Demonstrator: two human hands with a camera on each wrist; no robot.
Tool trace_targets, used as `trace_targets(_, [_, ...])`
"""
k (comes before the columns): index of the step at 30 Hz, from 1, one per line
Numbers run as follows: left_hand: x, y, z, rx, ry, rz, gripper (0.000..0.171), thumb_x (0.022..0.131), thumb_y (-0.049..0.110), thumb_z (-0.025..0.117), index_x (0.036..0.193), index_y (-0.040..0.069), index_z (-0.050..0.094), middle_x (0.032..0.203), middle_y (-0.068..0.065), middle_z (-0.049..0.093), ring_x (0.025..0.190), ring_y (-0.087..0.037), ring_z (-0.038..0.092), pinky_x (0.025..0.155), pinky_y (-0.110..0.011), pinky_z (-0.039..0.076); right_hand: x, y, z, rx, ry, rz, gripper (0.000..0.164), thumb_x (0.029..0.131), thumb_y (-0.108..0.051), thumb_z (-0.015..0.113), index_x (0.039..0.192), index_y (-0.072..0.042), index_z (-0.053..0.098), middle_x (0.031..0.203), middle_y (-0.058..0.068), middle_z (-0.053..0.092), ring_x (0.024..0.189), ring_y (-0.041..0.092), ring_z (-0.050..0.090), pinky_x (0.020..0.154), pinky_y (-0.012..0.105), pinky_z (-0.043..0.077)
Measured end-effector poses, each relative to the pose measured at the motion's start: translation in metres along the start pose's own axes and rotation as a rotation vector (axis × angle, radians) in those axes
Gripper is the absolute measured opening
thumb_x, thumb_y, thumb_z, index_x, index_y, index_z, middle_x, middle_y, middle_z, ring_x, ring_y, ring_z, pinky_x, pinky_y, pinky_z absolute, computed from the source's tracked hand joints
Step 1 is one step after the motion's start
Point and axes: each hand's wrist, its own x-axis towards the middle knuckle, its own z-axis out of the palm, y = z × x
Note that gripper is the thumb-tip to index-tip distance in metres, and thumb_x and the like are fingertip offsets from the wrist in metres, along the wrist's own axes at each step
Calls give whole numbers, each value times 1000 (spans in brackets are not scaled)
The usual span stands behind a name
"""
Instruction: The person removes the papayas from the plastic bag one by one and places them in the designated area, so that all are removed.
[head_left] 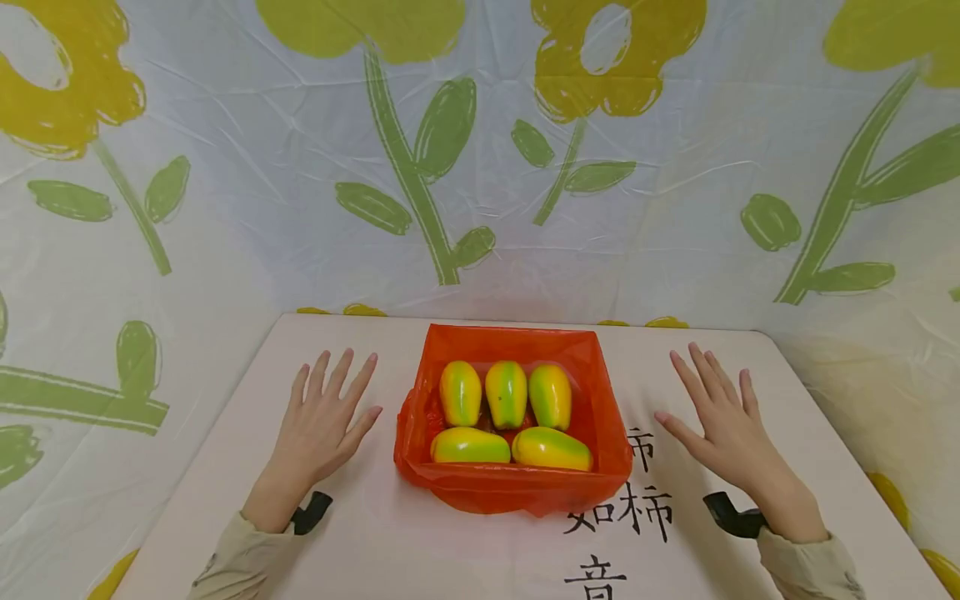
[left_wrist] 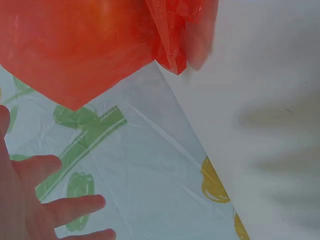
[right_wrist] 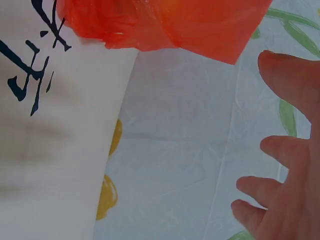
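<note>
A box covered in red plastic film (head_left: 510, 483) stands in the middle of the white table (head_left: 360, 533), its top uncovered. Inside lie several glossy yellow-green fruits that look like mangoes (head_left: 506, 396): a back row points away from me and a front row lies crosswise. To the left of the box, my left hand (head_left: 322, 425) hovers with fingers spread and holds nothing. My right hand (head_left: 723, 433) mirrors it on the other side, fingers apart. Both stay clear of the red plastic. The wrist views show spread fingers (left_wrist: 75, 207) and the right thumb (right_wrist: 285, 75) near the bagged box.
Black written characters (head_left: 648, 512) mark the table's surface to the right of the box and in front of it. A white sheet printed with flowers (head_left: 525, 267) rises behind the table and at both sides. Black wrist mounts (head_left: 735, 517) sit under the wrists.
</note>
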Motion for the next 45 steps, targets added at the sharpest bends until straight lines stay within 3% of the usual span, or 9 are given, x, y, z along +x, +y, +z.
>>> trace_targets(10, [5, 8, -5, -51, 113, 97, 69, 103, 56, 16, 148, 13, 45, 136, -21, 56, 127, -45, 47, 105, -61, 33, 9, -7, -9, 224, 113, -92, 78, 83, -15, 76, 151, -5, 38, 151, 23, 40, 146, 26, 28, 117, 56, -4])
trace_targets(15, [8, 22, -14, -120, 95, 73, 61, 103, 52, 29, 149, 14, 46, 137, -19, 56, 126, -42, 48, 104, -60, 34, 15, -16, -18, 313, 108, -67, 75, 82, -5, 77, 149, -7, 43, 148, 19, 47, 140, -1, 31, 121, 41, 3])
trace_targets(18, [9, 31, -20, -156, 58, 42, 57, 101, 47, 40, 150, 16, 44, 138, -17, 57, 127, -40, 48, 104, -59, 35, 18, -24, -23, 354, 92, -31, 72, 84, -4, 75, 149, -14, 46, 147, 14, 49, 136, -9, 30, 121, 34, 8])
trace_targets(22, [12, 41, -28, -197, 22, 23, 56, 99, 40, 50, 150, 18, 44, 136, -15, 58, 126, -38, 49, 103, -58, 37, 25, -33, -30, 364, 79, -31, 69, 85, -5, 74, 148, -17, 48, 146, 12, 50, 138, -2, 33, 121, 36, 11])
trace_targets(29, [20, 58, -39, -205, -78, 8, 58, 100, 47, 46, 151, 18, 44, 136, -15, 58, 127, -40, 49, 105, -58, 35, 46, -48, -41, 333, 62, -103, 65, 85, -6, 74, 145, -14, 51, 142, 10, 55, 138, 12, 40, 120, 29, 10])
trace_targets(32, [23, 63, -43, -191, -114, 4, 59, 99, 48, 48, 150, 18, 45, 134, -15, 59, 126, -40, 49, 105, -59, 36, 55, -55, -44, 337, 35, -122, 62, 87, -8, 74, 144, -16, 51, 140, 6, 56, 133, 25, 45, 120, 41, 16])
trace_targets(36, [28, 69, -47, -182, -160, 0, 57, 99, 48, 49, 147, 18, 49, 131, -14, 61, 124, -40, 51, 105, -58, 36, 67, -64, -45, 347, -25, -161, 58, 89, -11, 72, 144, -16, 52, 139, 4, 57, 131, 28, 48, 115, 55, 23])
trace_targets(40, [32, 72, -49, -165, -205, 4, 55, 99, 48, 51, 145, 17, 52, 127, -12, 64, 119, -38, 54, 102, -58, 39, 80, -75, -45, 351, -105, -188, 52, 91, -14, 70, 141, -12, 54, 139, 4, 58, 134, 29, 46, 117, 54, 17])
trace_targets(45, [37, 71, -49, -147, -279, 35, 52, 98, 45, 55, 140, 15, 57, 119, -12, 68, 112, -35, 59, 95, -55, 46, 96, -91, -47, 401, -247, -174, 47, 95, -26, 67, 139, -17, 56, 138, 3, 58, 143, 32, 34, 114, 60, 22])
